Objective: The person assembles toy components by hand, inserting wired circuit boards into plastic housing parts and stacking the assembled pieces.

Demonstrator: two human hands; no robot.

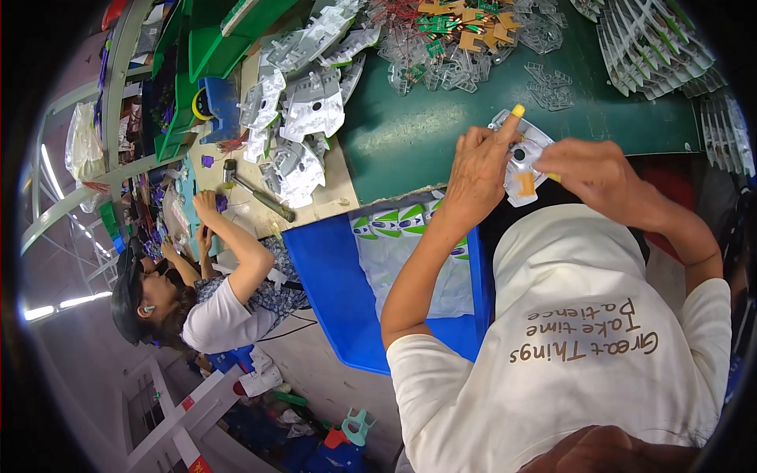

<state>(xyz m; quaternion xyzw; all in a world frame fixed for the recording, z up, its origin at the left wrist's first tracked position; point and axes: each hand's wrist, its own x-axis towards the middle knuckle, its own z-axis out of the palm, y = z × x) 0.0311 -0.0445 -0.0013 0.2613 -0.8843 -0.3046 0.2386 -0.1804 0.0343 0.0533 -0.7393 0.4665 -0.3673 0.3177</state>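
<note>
Near the front edge of the green tabletop (441,134), my left hand (473,169) grips a silver plastic shell (534,142) by its left side. The left index finger, tipped with a yellow finger cover, points up along the shell. A dark round hole shows in the shell's middle, and an orange-brown piece (524,186) lies at its near end. My right hand (591,173) is closed over the shell's right side, its fingers bent together and slightly blurred. Whatever those fingertips pinch is hidden. Loose clear plastic parts (550,87) lie just beyond.
Green circuit boards (441,25) with red wires sit among clear parts at the back. Silver shells are piled left (311,106) and stacked right (646,47). A hammer (264,195) lies near a co-worker (229,303). A blue bin (331,315) holding wrapped shells stands below the edge.
</note>
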